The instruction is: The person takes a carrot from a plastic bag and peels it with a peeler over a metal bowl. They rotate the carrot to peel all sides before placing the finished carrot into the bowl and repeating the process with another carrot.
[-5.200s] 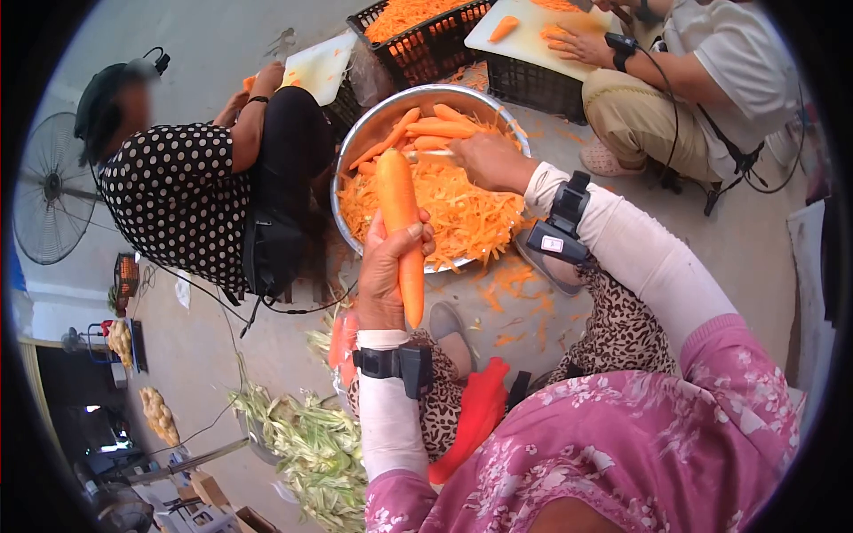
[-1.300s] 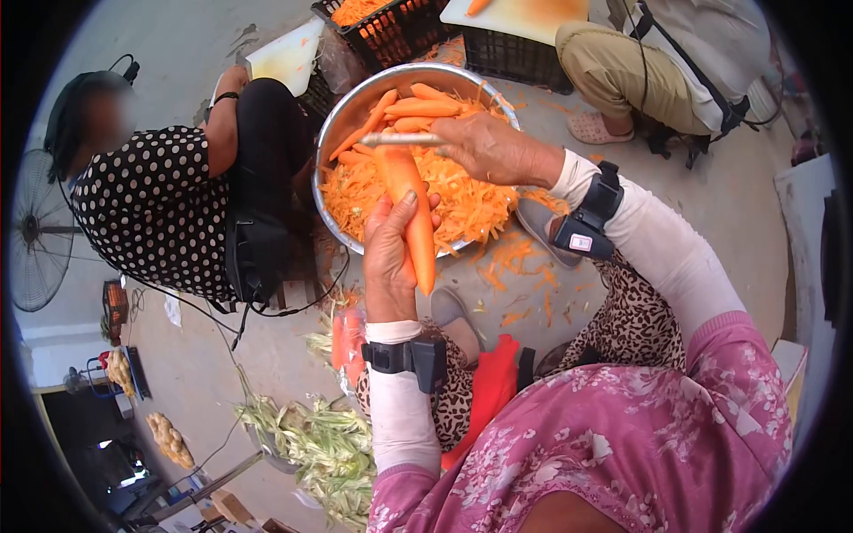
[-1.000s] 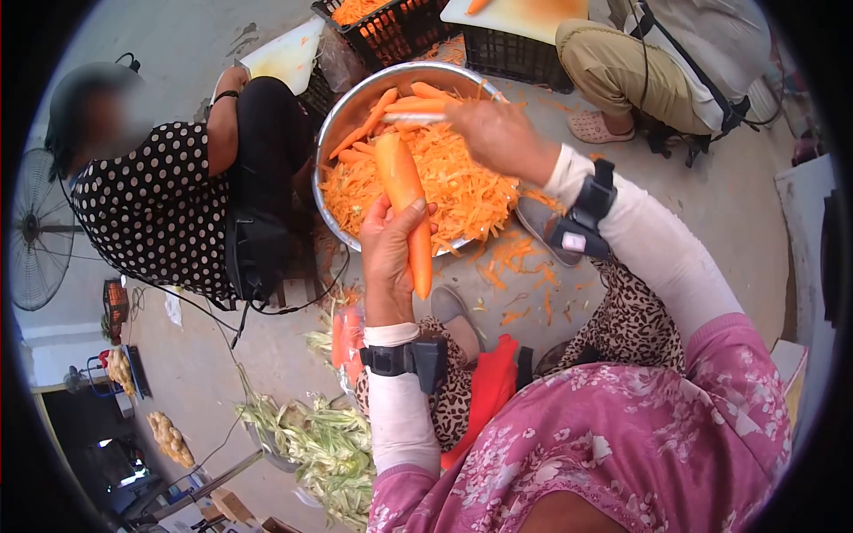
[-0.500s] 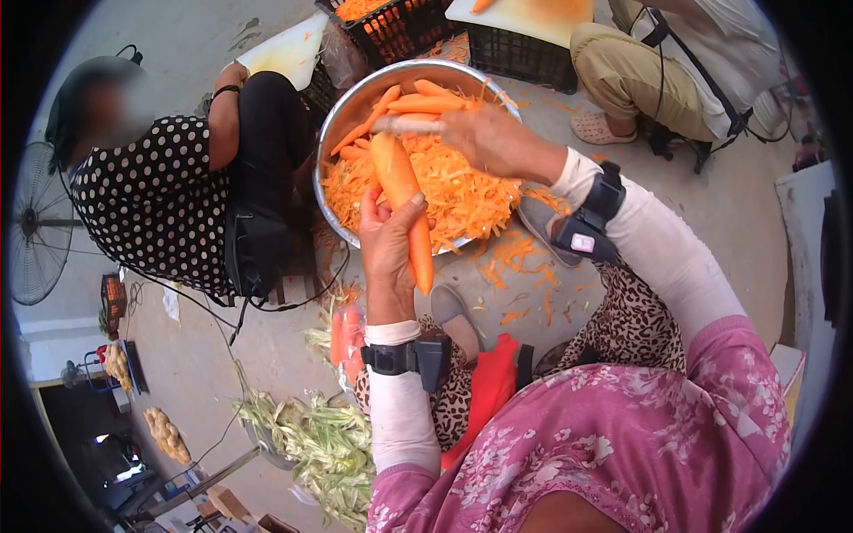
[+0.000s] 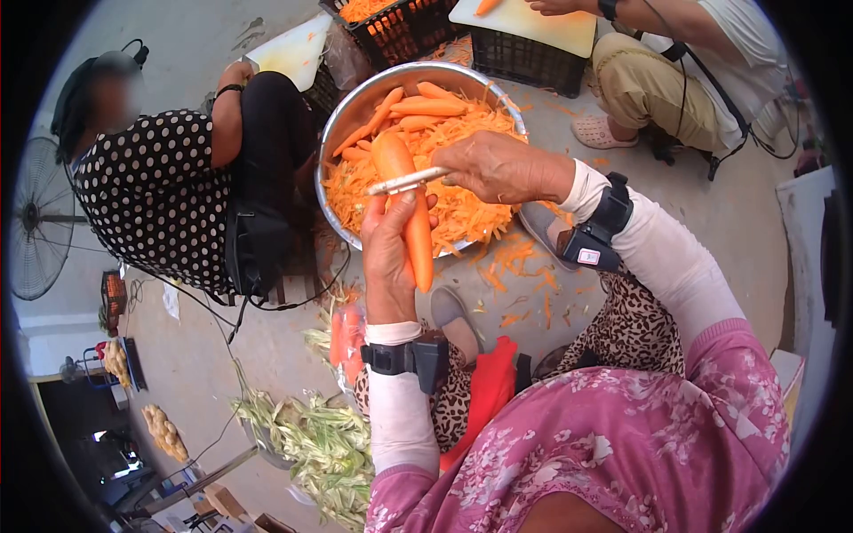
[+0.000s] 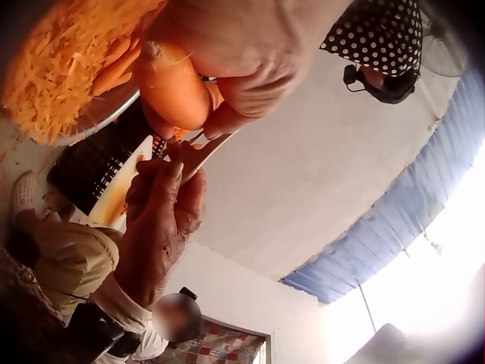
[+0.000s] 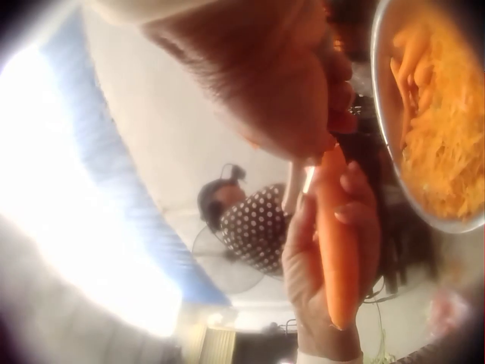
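Observation:
In the head view my left hand (image 5: 387,258) grips a large orange carrot (image 5: 418,233), thumb laid along it, its thick end pointing away over the bowl. My right hand (image 5: 511,169) holds a pale peeler (image 5: 404,183), which crosses the carrot just above the left thumb. Beneath both hands stands a wide metal bowl (image 5: 329,197) heaped with carrot peels (image 5: 475,200). Several whole carrots (image 5: 433,107) lie at its far side. The left wrist view shows the carrot (image 6: 173,89) end-on; in the right wrist view the left fingers wrap the carrot (image 7: 337,246).
Two people sit beyond the bowl, one in a polka-dot top (image 5: 164,195), one in khaki trousers (image 5: 653,98). Cutting boards (image 5: 533,25) rest on black crates (image 5: 524,62). Peels litter the floor near my shoes (image 5: 455,322). Corn husks (image 5: 315,444) and bagged carrots (image 5: 346,342) lie left.
My right hand has stroked the peeler back and forth and now has it from beyond the carrot's thick end to across its middle. The left hand keeps its hold, shifted slightly.

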`<state>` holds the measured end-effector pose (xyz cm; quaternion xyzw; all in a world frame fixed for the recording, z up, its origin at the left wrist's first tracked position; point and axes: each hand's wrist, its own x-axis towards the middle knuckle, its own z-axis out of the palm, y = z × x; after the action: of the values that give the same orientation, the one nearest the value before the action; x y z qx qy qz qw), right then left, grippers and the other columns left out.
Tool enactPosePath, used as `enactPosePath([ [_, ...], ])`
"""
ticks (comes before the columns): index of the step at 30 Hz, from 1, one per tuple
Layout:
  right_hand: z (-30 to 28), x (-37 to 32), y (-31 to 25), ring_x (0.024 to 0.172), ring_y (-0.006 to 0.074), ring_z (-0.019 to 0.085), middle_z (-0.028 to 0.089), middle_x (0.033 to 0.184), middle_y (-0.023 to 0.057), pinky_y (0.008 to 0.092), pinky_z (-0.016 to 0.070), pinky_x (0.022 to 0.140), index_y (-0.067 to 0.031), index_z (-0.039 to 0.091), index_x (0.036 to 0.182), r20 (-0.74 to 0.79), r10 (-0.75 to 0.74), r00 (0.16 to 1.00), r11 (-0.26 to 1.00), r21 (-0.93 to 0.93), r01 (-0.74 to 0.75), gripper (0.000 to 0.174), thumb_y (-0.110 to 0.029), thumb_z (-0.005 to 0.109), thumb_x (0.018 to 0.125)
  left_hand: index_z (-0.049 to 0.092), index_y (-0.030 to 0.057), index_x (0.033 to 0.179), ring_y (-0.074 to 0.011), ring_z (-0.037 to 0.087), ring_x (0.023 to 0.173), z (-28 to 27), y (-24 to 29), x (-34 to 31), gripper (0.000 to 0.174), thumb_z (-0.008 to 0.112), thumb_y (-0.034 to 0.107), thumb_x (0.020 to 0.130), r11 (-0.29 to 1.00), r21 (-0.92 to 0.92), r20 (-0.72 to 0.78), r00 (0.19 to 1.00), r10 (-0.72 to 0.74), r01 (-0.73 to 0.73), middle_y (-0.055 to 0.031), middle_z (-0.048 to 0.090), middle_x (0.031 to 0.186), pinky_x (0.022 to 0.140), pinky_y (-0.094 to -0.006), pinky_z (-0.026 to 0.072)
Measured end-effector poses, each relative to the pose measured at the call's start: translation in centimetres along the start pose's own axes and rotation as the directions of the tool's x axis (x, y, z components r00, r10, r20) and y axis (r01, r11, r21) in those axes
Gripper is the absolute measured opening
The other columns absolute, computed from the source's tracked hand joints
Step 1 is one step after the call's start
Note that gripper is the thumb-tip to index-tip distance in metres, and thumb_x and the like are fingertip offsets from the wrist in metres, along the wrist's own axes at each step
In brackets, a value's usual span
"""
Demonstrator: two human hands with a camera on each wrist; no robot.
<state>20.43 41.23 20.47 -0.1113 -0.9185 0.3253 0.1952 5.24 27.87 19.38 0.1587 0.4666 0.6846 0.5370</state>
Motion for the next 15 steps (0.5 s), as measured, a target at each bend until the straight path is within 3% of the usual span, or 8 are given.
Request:
enactPosePath([
  [1, -0.1, -0.1, -0.3, 0.071, 0.0402, 0.055, 0.054, 0.071, 0.0196, 0.0472, 0.0416, 0.061, -0.0024, 0.050, 0.089, -0.001, 0.000, 1.000, 1.000, -0.001, 0.000, 0.011, -0.011, 0.055, 0.085, 0.049, -0.0034, 0.113, -0.0230, 0.063, 0.085, -0.3, -0.1, 0.1, 0.029, 0.058, 0.003, 0.086, 1.000, 0.000, 0.001, 1.000, 0.001, -0.001, -0.0151, 0.061, 0.097, 0.060, -0.0280, 0.0541],
  [3, -0.3, -0.4, -0.7, 0.069, 0.0389, 0.058, 0.058, 0.071, 0.0185, 0.0487, 0.0429, 0.061, -0.0035, 0.053, 0.090, 0.138, 0.072, 0.988, 0.995, 0.055, -0.080, 0.012, -0.015, 0.054, 0.086, 0.053, -0.0042, 0.107, -0.0189, 0.064, 0.078, -1.0, -0.3, 0.2, 0.025, 0.061, 0.003, 0.085, 0.991, 0.136, 0.006, 1.000, -0.010, 0.010, -0.0125, 0.063, 0.092, 0.059, -0.0246, 0.0519],
  [7, 0.4, -0.5, -0.5, 0.069, 0.0391, 0.058, 0.058, 0.071, 0.0186, 0.0488, 0.0426, 0.059, -0.0038, 0.053, 0.091, 0.161, 0.101, 0.982, 0.995, -0.010, -0.101, 0.012, -0.015, 0.054, 0.086, 0.057, -0.0035, 0.102, -0.0156, 0.063, 0.072, -1.1, -0.4, -0.1, 0.023, 0.065, 0.005, 0.082, 0.952, 0.306, -0.068, 0.997, 0.045, -0.022, -0.0102, 0.063, 0.089, 0.059, -0.0223, 0.0502],
  [10, 1.4, -0.3, 0.0, 0.069, 0.0389, 0.058, 0.058, 0.072, 0.0186, 0.0490, 0.0423, 0.059, -0.0044, 0.052, 0.091, 0.076, 0.051, 0.996, 0.997, -0.068, -0.045, 0.011, -0.014, 0.054, 0.086, 0.056, -0.0021, 0.104, -0.0144, 0.062, 0.070, -1.3, -0.4, -0.3, 0.027, 0.067, 0.005, 0.080, 0.936, 0.353, -0.106, 0.994, 0.030, 0.009, -0.0084, 0.063, 0.089, 0.058, -0.0213, 0.0490],
  [12, 1.6, 0.1, 0.3, 0.066, 0.0390, 0.056, 0.054, 0.068, 0.0175, 0.0475, 0.0408, 0.056, -0.0047, 0.048, 0.090, -0.034, 0.070, 0.997, 0.986, -0.148, -0.074, 0.010, -0.014, 0.052, 0.088, 0.055, -0.0019, 0.106, -0.0134, 0.062, 0.069, -0.8, -0.4, -0.8, 0.028, 0.067, 0.005, 0.081, 0.911, 0.406, -0.051, 0.994, 0.095, -0.066, -0.0070, 0.062, 0.088, 0.059, -0.0214, 0.0488],
  [15, 1.1, 0.8, 0.9, 0.068, 0.0390, 0.057, 0.055, 0.069, 0.0166, 0.0477, 0.0414, 0.056, -0.0056, 0.048, 0.089, -0.043, 0.096, 0.994, 0.981, -0.167, -0.102, 0.010, -0.015, 0.051, 0.089, 0.053, -0.0019, 0.109, -0.0127, 0.061, 0.069, -0.4, -0.4, -1.5, 0.032, 0.064, 0.000, 0.079, 0.893, 0.439, -0.028, 0.992, 0.120, -0.095, -0.0057, 0.060, 0.084, 0.060, -0.0235, 0.0489],
])
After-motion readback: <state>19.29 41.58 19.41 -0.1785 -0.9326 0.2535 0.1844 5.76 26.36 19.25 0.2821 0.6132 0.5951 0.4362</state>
